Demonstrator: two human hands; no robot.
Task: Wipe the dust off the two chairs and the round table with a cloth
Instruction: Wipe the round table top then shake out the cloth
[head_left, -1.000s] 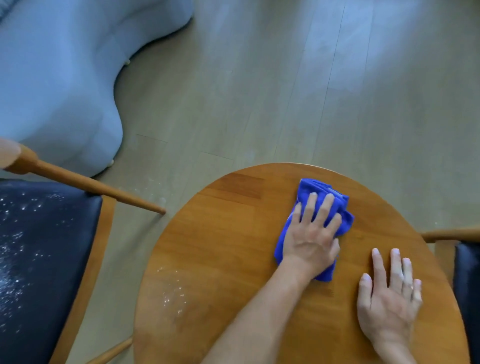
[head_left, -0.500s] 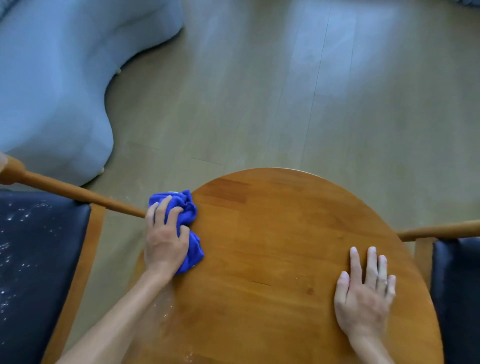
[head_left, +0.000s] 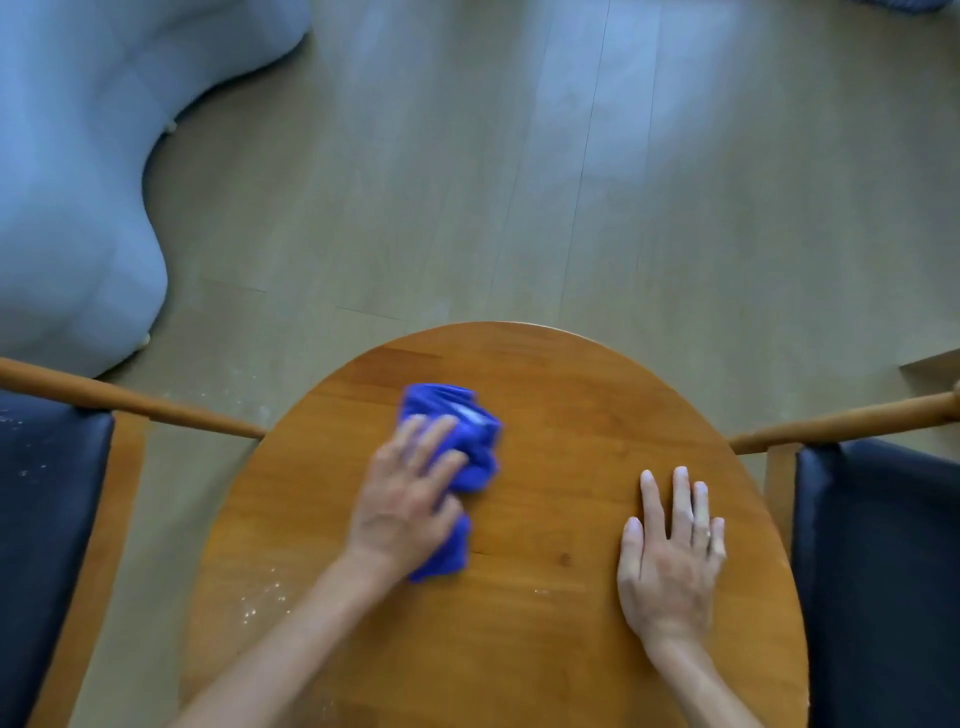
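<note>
1. Honey-coloured wood fills the near view: the round table (head_left: 545, 649), with both forearms reaching onto it from the near edge; white dust specks (head_left: 262, 605) lie on the top, nearer than the left fingers and out to their left.
2. Flat on the wood rests the right hand (head_left: 670, 566), palm down; its fingers (head_left: 681, 499) are straight and slightly spread, holding nothing.
3. Left of those fingertips, the left hand (head_left: 402, 512) presses down on the blue cloth (head_left: 467, 447); the hand is motion-blurred, so its fingers seem spread over the bunched fabric, though I cannot tell how firmly they curl.
4. Cloth bulges out beyond and to the right of the left fingers, on the table's middle-left part, touching the wood.
5. Left chair (head_left: 47, 545), left of the left hand, has a dark seat with white specks near its far edge; right chair (head_left: 883, 571), just right of the right fingers, has a dark seat too.
6. Beyond all fingertips lies pale plank floor (head_left: 519, 182); a light blue sofa (head_left: 67, 182) stands far left.
</note>
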